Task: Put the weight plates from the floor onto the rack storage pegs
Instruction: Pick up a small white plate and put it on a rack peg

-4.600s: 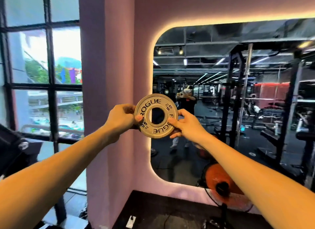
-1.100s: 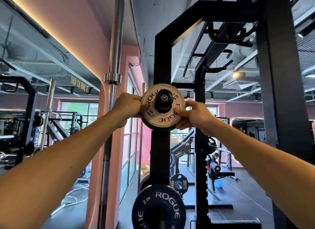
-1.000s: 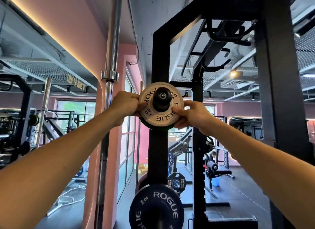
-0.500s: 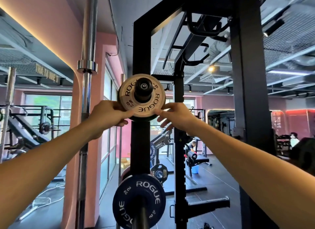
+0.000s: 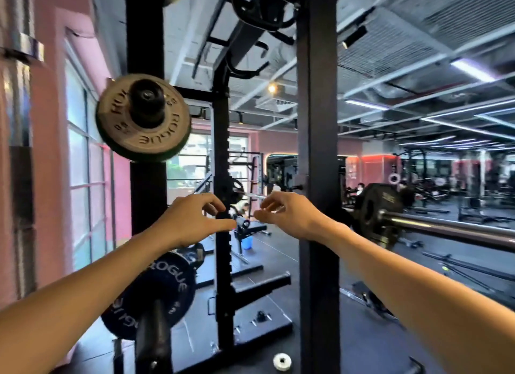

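Observation:
A small tan Rogue weight plate hangs on the upper black storage peg of the rack upright at the upper left. My left hand and my right hand float well below and to the right of it, apart from it, fingers loosely curved and holding nothing. A dark blue Rogue plate sits on a lower peg, partly behind my left forearm. A small white plate lies on the floor by the rack base.
Black rack uprights stand straight ahead. A loaded barbell reaches in from the right at hand height. An empty peg juts from the middle post. A pink wall and windows are on the left; people and gym machines fill the far room.
Both hands have let go of the tan plate, which stays on the upper peg, and dropped down and rightward. My view has swung to the right.

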Demonstrator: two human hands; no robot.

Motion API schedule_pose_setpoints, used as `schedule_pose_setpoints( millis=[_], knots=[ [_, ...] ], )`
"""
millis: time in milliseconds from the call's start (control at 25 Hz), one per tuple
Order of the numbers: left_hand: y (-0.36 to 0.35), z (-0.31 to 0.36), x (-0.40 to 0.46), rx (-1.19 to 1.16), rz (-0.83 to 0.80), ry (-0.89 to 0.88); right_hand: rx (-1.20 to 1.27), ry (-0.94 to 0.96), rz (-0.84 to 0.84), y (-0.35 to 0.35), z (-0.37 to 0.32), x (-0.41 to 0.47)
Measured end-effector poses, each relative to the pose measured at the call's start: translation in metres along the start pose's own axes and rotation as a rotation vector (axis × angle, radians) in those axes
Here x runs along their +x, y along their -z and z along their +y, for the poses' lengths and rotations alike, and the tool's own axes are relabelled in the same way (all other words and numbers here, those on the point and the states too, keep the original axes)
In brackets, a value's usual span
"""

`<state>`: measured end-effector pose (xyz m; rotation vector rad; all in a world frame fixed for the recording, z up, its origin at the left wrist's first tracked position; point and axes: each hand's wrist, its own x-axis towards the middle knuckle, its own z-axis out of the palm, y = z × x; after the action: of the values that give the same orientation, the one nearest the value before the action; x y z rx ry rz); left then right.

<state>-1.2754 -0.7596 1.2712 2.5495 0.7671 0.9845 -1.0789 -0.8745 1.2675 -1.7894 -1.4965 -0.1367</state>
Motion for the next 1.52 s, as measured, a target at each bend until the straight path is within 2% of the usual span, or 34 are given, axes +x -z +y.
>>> schedule_pose_setpoints(
  millis=[120,280,480,720,1000,1200,1520],
  knots=[
    [-0.032,0.041,0.000,-0.054,-0.063,-0.069,-0.062,-0.084,0.037,0.038,0.029,-0.039],
    [-0.073,0.110,-0.005,-0.120,-0.068,-0.163,-0.156,-0.194,0.108,0.108,0.063,-0.109],
    [-0.139,0.220,-0.022,-0.249,-0.145,-0.264,-0.267,-0.344,0.171,0.213,0.095,-0.213],
    [-0.218,0.374,-0.046,-0.324,-0.297,-0.477,-0.419,-0.588,0.253,0.341,0.133,-0.354],
    [-0.312,0.512,-0.067,-0.370,-0.435,-0.674,-0.526,-0.821,0.390,0.439,0.179,-0.478],
    [-0.382,0.584,-0.054,-0.403,-0.502,-0.737,-0.538,-0.911,0.432,0.491,0.232,-0.518],
    [-0.527,0.692,0.033,-0.427,-0.554,-0.755,-0.557,-0.965,0.420,0.579,0.390,-0.511]
  ],
)
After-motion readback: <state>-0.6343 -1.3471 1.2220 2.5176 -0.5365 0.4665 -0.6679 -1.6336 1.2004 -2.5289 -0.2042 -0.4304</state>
